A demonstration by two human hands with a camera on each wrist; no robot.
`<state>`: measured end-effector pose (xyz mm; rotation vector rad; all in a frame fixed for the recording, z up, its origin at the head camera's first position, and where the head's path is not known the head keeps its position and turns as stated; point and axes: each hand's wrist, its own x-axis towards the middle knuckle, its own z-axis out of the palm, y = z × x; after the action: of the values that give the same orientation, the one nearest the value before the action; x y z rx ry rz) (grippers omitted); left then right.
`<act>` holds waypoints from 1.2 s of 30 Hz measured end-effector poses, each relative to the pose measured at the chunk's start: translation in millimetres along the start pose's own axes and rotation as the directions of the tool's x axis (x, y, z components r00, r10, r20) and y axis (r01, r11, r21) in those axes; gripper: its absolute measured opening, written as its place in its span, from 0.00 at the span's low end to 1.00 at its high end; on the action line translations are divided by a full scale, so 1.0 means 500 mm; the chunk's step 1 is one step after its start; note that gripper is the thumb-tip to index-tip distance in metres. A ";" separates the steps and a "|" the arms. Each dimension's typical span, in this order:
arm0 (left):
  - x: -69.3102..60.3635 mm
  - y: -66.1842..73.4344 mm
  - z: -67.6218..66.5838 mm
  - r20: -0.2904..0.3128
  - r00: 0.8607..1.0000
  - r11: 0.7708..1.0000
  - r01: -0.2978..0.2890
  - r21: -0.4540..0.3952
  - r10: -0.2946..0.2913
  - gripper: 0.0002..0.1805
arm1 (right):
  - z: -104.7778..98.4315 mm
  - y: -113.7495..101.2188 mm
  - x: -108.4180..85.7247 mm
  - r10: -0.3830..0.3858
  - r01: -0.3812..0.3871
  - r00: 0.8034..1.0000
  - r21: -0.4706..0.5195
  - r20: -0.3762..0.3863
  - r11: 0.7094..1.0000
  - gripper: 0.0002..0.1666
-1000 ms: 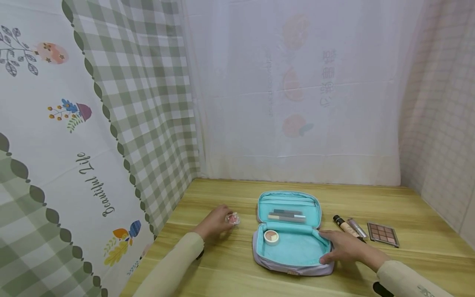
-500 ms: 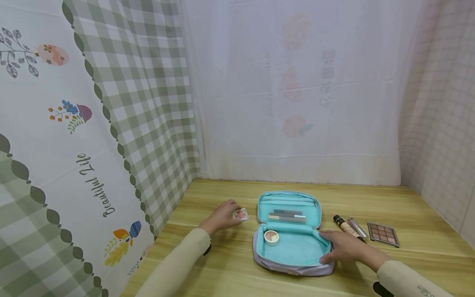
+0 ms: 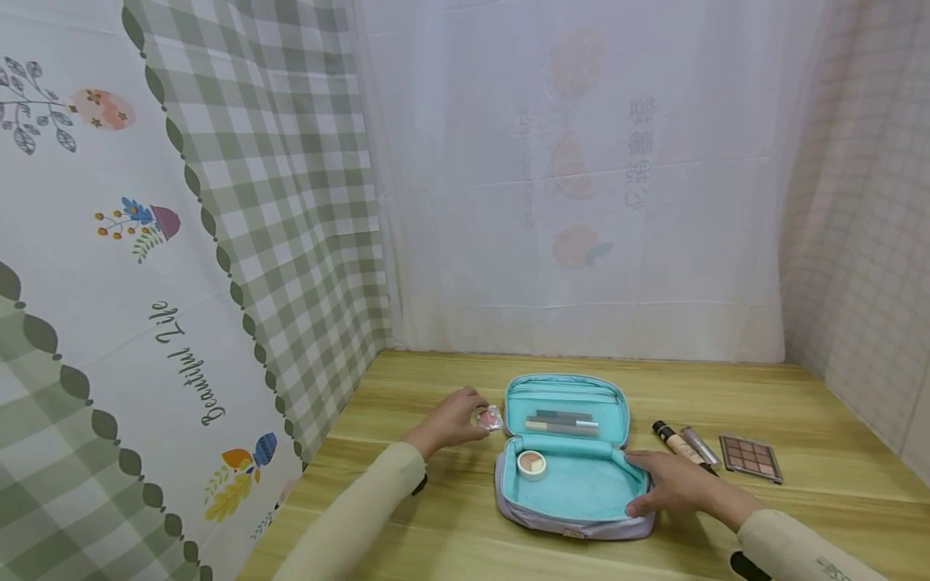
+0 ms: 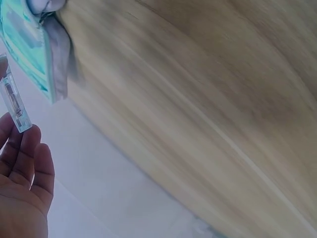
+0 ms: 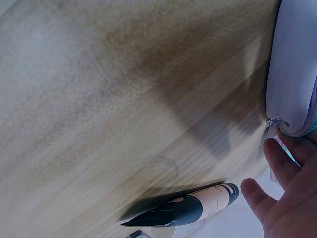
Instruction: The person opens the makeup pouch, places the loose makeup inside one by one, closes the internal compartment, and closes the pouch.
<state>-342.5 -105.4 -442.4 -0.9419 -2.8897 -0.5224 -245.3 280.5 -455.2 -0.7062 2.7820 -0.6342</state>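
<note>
Case (image 3: 490,418), one, of clear, hard-edged plastic with a pink middle: you have it pinched between the thumb and fingers of your left hand (image 3: 449,420), just left of the raised lid of the pouch. Your right hand (image 3: 676,482) rests on the right edge of the pouch (image 3: 581,494), thumb and fingers spread apart. Pouch, one: soft fabric, rounded corners, lavender outside, smooth turquoise lining, unzipped and laid open. In its base sits one round white pot (image 3: 531,465) with tan sections; against the lid lie several slim sticks (image 3: 561,423), exact count unclear. To your right, on the wood-grained tabletop (image 3: 436,524): one black-and-beige tube (image 3: 681,444), one slender, translucent tube (image 3: 700,446) next to it, and one flat, rectangular palette (image 3: 751,457) with brownish pans in rows. Checked cloth (image 3: 276,161) hangs at your left.
</note>
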 end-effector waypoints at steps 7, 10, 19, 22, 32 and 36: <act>0.009 0.032 -0.003 0.025 0.999 1.000 0.023 -0.010 -0.022 0.26 | 0.000 0.002 -0.001 -0.022 0.022 1.000 -0.008 -0.003 1.000 0.55; 0.013 0.041 -0.003 0.028 0.999 1.000 0.017 -0.016 -0.016 0.26 | 0.001 0.002 -0.001 -0.030 0.030 1.000 -0.016 -0.006 0.999 0.56; 0.025 0.061 0.004 0.027 1.000 1.000 -0.001 -0.007 0.001 0.26 | 0.002 0.002 0.000 -0.010 0.010 1.000 -0.012 -0.007 1.000 0.56; 0.030 0.067 0.008 0.036 0.999 1.000 -0.008 -0.007 0.008 0.26 | 0.003 0.003 0.000 -0.006 0.006 1.000 -0.008 -0.008 1.000 0.56; 0.047 0.096 0.021 0.046 0.996 0.998 -0.070 0.006 0.070 0.24 | 0.003 0.005 0.001 -0.011 0.011 1.000 -0.018 -0.008 1.000 0.56; 0.051 0.109 0.027 0.055 0.992 0.993 -0.112 0.028 0.110 0.24 | 0.003 0.006 0.002 -0.015 0.014 1.000 -0.017 -0.006 1.000 0.56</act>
<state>-330.7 -45.4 -434.6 -1.1209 -2.8618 -0.4491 -247.0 281.8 -458.1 -0.7297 2.7936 -0.6167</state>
